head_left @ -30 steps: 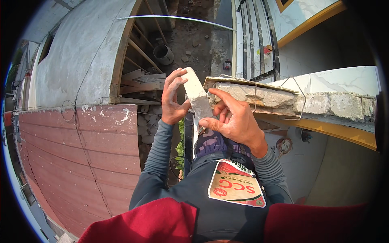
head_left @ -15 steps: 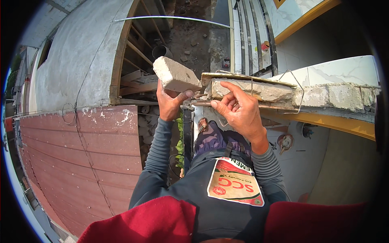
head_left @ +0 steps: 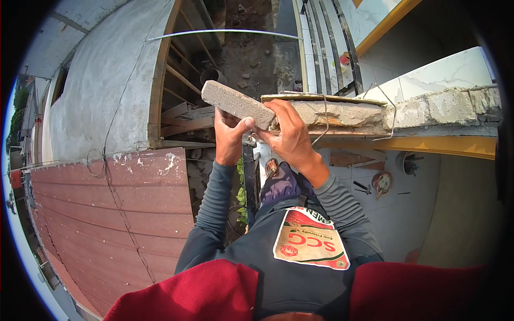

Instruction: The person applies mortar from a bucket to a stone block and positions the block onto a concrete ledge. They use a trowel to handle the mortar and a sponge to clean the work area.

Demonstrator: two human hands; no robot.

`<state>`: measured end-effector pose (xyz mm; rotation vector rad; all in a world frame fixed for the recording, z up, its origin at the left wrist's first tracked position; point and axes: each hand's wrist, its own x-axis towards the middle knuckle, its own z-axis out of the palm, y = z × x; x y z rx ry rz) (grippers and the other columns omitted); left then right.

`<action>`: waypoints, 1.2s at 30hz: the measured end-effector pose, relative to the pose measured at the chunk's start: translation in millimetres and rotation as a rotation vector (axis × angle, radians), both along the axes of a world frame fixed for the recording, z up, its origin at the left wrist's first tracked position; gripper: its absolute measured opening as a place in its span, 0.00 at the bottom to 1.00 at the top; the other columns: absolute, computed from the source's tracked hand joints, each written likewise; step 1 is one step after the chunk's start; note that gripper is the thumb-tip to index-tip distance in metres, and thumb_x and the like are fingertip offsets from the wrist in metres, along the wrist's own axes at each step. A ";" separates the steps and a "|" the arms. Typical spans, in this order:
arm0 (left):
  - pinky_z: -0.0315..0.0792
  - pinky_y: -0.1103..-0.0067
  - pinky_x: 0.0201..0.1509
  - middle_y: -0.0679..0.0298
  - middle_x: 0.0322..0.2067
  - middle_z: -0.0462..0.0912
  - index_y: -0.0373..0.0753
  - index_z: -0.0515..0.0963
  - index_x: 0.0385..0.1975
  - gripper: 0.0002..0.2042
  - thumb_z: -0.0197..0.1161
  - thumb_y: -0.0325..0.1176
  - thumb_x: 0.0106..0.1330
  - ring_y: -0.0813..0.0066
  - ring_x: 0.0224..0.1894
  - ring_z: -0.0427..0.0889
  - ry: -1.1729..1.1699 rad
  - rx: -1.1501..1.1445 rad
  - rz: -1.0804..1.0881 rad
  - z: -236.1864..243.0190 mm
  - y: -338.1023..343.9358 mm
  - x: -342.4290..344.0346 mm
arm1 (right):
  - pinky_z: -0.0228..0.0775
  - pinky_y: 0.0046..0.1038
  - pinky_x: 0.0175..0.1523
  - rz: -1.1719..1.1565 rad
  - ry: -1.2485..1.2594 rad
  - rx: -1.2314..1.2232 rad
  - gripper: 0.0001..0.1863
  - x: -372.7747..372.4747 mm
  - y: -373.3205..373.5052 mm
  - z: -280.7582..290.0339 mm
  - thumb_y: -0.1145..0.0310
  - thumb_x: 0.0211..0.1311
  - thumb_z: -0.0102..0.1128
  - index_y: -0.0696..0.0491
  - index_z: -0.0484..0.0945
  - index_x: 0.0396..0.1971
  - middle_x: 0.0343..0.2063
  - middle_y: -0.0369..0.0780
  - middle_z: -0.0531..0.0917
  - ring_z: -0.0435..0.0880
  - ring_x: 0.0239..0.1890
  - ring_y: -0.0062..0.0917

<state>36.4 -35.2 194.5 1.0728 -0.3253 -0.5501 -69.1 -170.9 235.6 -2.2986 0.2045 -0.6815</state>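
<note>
A pale grey, rough-faced brick (head_left: 235, 102) is held up at the left end of a narrow wall top. My left hand (head_left: 228, 138) grips its left part from below, with the thumb against the near side. At the brick's right end my right hand (head_left: 292, 136) is closed on it, fingers over the top and thumb beneath. Just right of that hand lies a course of blocks and mortar (head_left: 353, 113), edged by a thin board (head_left: 300, 98) along its far side. Bent wire clamps (head_left: 394, 115) straddle this course. The brick's underside is mostly hidden.
Down at left is a reddish-brown corrugated roof (head_left: 107, 208). A grey plastered wall (head_left: 112, 75) rises beyond it. Black metal railings (head_left: 332, 48) stand at far right. On the tiled floor below are a mortar bowl (head_left: 383, 183) and a bucket of tools (head_left: 409, 163).
My right hand has moved left from above the mortared course and taken hold of the brick's right end. The brick is now turned, showing its long narrow face.
</note>
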 end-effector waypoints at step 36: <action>0.74 0.84 0.36 0.63 0.36 0.84 0.29 0.73 0.59 0.21 0.63 0.35 0.72 0.85 0.31 0.78 -0.041 0.269 -0.025 -43.5 7.3 30.2 | 0.77 0.26 0.31 -0.086 0.299 0.373 0.26 17.0 -36.3 38.1 0.53 0.54 0.76 0.65 0.83 0.33 0.24 0.47 0.86 0.85 0.24 0.25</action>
